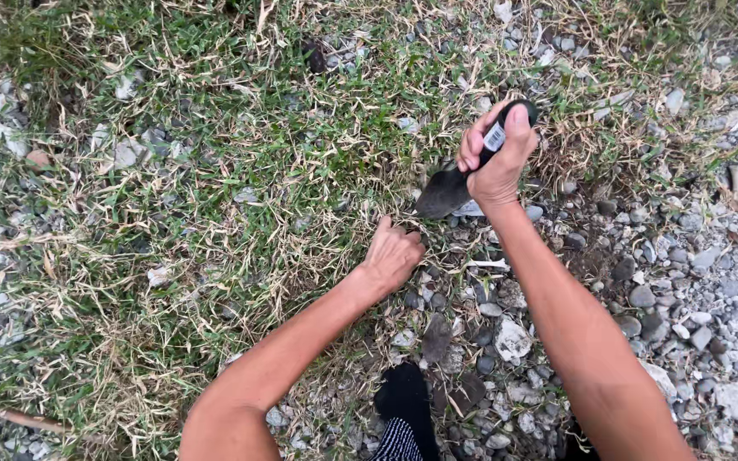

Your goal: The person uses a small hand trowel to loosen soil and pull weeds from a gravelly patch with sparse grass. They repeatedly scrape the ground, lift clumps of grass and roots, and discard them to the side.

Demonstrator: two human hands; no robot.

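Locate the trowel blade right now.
Head view, centre-right: the dark trowel blade points down-left into the grass edge, gripped by its black handle in the right hand, just above the left hand on the ground.

Left hand [393,254] curled low, right hand [497,162] fisted, raised, both arms extended

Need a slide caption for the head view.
Right hand grips a hand trowel over grass while left hand presses the turf beside gravel.

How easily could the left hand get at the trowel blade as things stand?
Probably easily: the left hand rests on the grass just below the trowel blade, with nothing between them. The right hand grips only the handle.
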